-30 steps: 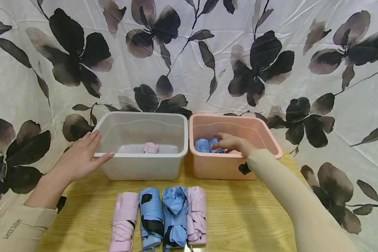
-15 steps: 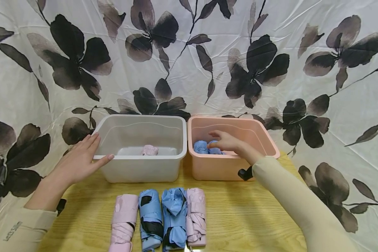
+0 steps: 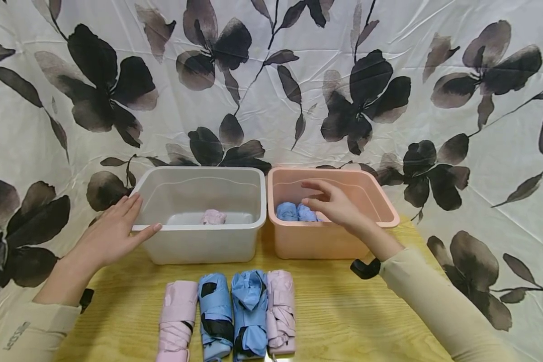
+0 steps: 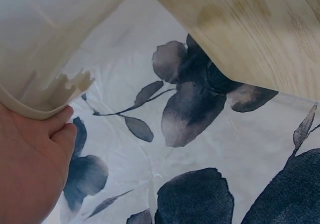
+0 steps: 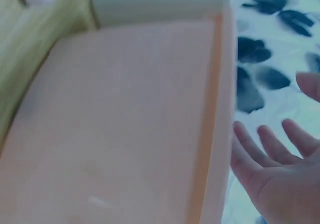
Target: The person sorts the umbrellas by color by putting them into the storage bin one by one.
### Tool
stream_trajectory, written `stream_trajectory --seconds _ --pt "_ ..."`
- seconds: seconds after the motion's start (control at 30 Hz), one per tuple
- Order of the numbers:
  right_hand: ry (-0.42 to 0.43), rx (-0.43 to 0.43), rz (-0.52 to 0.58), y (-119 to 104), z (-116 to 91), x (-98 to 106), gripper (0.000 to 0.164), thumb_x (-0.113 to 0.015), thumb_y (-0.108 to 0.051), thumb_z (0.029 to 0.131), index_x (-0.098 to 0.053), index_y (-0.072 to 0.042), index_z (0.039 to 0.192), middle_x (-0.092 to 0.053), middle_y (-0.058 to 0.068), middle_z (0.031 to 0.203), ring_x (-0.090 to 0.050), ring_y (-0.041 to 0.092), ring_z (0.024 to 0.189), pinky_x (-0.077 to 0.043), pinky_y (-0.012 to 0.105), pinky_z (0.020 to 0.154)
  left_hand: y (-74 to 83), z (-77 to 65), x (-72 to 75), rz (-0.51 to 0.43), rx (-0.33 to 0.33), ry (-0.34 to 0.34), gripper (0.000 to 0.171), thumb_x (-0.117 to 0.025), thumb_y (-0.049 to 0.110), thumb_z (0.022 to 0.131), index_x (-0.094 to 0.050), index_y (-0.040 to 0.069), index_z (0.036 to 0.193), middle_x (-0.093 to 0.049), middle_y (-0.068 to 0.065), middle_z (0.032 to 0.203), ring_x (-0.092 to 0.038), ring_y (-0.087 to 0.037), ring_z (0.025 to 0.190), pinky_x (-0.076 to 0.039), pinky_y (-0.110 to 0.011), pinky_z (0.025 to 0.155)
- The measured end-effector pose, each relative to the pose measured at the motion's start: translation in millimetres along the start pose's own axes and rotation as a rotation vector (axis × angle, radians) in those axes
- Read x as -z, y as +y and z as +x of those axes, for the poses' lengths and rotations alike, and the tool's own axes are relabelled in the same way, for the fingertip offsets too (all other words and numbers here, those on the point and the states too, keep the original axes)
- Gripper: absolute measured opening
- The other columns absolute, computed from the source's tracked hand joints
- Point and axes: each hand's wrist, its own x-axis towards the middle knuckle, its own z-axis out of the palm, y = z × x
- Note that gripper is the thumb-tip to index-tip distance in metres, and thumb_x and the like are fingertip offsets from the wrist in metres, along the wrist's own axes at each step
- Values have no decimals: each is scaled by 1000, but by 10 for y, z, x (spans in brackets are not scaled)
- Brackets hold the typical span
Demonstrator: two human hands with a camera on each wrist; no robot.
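My left hand [image 3: 110, 231] rests with straight fingers on the left rim of the grey-white bin [image 3: 199, 246]; the left wrist view shows that hand [image 4: 32, 164] against the bin's edge. A pink rolled bundle [image 3: 214, 216] lies inside this bin. Over the peach bin [image 3: 321, 244] hovers my right hand [image 3: 337, 203], its fingers loosely spread and holding nothing. Two blue rolled bundles [image 3: 287, 211] lie in the peach bin, just below and left of that hand. In the right wrist view, the hand [image 5: 285, 174] shows spread fingers beside the peach bin's wall [image 5: 125, 124].
In front of the bins, a row of folded umbrellas lies on the wooden table [image 3: 344, 311]: a pink one [image 3: 177, 319], a blue one [image 3: 215, 314], another blue one [image 3: 250, 314] and a pink one [image 3: 281, 311]. A floral cloth [image 3: 271, 136] hangs behind.
My right hand has lifted away from the blue bundles inside the peach bin and drawn back slightly toward me. My left hand has stayed on the grey-white bin's rim.
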Motion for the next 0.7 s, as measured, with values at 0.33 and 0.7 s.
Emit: stream_trajectory --seconds 0.33,0.7 --pt "167 203 297 59 -534 -240 50 -64 1 100 -51 5 148 -61 5 145 -68 18 118 -60 36 93 -21 13 -13 5 -2 8 98 -53 58 103 -21 -19 156 -20 -40 163 -19 -60 149 -18 -72 118" --pt "178 193 355 441 -988 -620 48 -64 -2 101 -50 7 146 -57 21 147 -70 19 113 -62 36 88 11 -2 -7 -7 -1 9 97 -53 57 104 -22 -19 155 -21 -40 162 -19 -61 149 -18 -71 119"
